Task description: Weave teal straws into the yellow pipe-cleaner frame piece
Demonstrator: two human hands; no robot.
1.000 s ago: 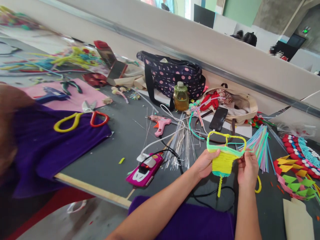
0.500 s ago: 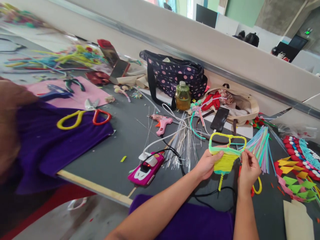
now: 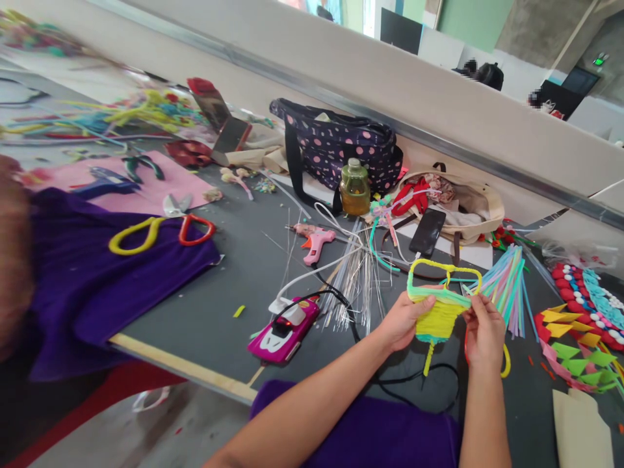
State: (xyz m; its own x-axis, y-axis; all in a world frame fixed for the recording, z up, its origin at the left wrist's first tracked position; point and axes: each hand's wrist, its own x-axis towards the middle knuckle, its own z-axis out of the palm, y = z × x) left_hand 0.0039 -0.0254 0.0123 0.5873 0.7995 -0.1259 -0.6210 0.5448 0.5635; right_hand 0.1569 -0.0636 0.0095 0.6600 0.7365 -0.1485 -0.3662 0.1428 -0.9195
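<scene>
While both hands work above the near edge of the dark desk (image 3: 209,312), they share one yellow woven piece (image 3: 440,312), a wrapped shape with a looped frame on top and a short yellow stem hanging below. The left hand (image 3: 402,318) grips its left side, fingers curled behind and thumb across the front. The right hand (image 3: 483,331) pinches the right edge, fingers closed on the strands there. The piece is held up off the desk, between the two hands. Just beyond the right hand lies a fan of pastel straws (image 3: 504,286), and a bundle of thin clear sticks (image 3: 353,279) lies to the left of the left hand. A pink car-shaped gadget (image 3: 284,329) with a black cord sits nearer the desk edge, with a pink glue gun (image 3: 316,238) behind it. Farther back stand a bottle (image 3: 354,188) of yellow liquid, a dotted dark bag (image 3: 336,146) and a black phone (image 3: 428,232) resting on a beige bag. Red and yellow scissors (image 3: 160,229) lie on purple cloth at the left, where another person's blurred arm shows at the picture's edge.
</scene>
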